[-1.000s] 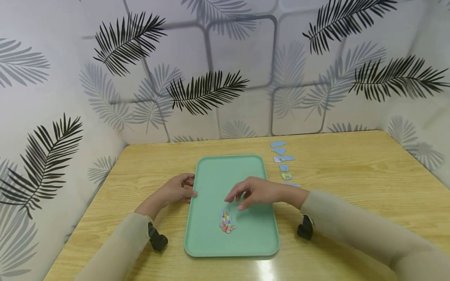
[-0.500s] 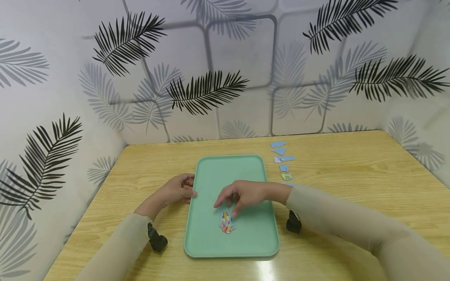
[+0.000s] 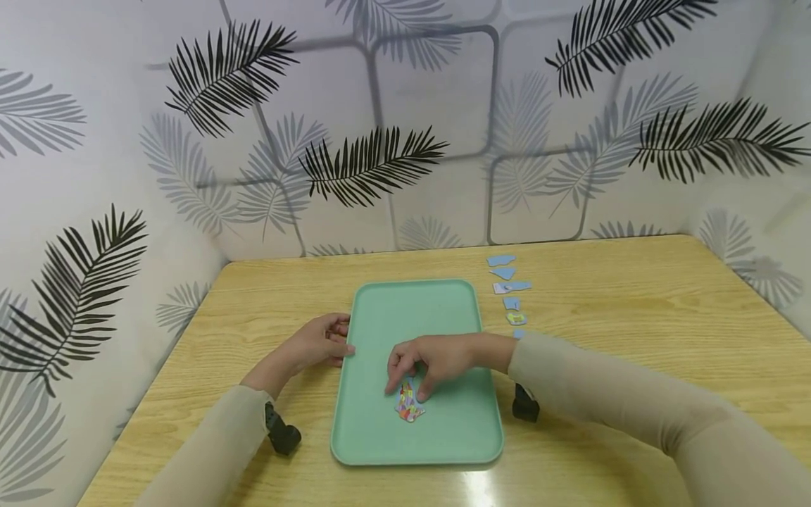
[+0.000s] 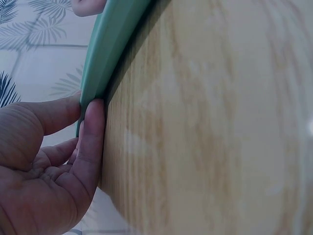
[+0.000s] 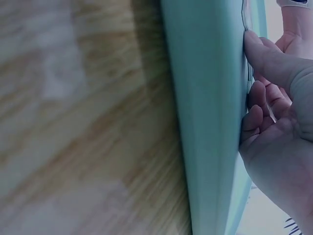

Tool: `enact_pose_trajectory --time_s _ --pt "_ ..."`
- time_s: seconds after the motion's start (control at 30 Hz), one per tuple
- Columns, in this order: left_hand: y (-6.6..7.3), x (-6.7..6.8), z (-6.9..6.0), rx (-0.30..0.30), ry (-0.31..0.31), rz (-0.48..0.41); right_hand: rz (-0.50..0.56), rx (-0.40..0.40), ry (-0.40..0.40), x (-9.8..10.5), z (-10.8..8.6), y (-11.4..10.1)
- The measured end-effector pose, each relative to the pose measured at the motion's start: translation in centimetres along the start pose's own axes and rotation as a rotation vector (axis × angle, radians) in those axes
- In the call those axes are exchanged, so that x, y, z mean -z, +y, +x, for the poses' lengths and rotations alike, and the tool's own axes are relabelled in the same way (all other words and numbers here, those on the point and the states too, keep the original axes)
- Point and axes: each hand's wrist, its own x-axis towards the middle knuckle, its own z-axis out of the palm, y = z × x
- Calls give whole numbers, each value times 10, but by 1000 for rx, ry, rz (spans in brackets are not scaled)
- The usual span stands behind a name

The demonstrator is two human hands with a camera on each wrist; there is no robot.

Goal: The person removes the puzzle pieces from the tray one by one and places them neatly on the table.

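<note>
A pale green tray [image 3: 443, 440] lies on the wooden table. My left hand [image 3: 317, 341] holds its left rim; in the left wrist view the thumb [image 4: 63, 112] is against the rim, with a fingertip by its lower edge. On the tray lies a small cluster of colourful puzzle pieces [image 3: 408, 410], partly hidden by my right hand [image 3: 438, 358]. The right index finger points down left of the cluster, and the thumb is at its right edge. In the right wrist view the right thumb [image 5: 274, 61] reaches the edge of a thin piece, with other fingers bent below.
Right of the tray, several loose puzzle pieces [image 3: 512, 286] lie in a column, mostly light blue, one with yellow-green [image 3: 516, 319]. The right forearm covers the lowest part of that column. A leaf-patterned wall [image 3: 437, 204] stands behind the table [image 3: 608, 296].
My right hand has moved left and down over the tray to the puzzle cluster, its finger and thumb lowering to either side. The left hand and tray stay where they were.
</note>
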Motion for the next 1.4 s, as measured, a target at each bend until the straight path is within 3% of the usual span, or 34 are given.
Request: enact_pose_trajectory --time_s 0.83,1.4 --pt "0 0 1 -4 -7 16 -27 -14 -39 2 2 0" --pt "0 -1 0 -1 -2 10 1 -60 145 -6 -16 -7"
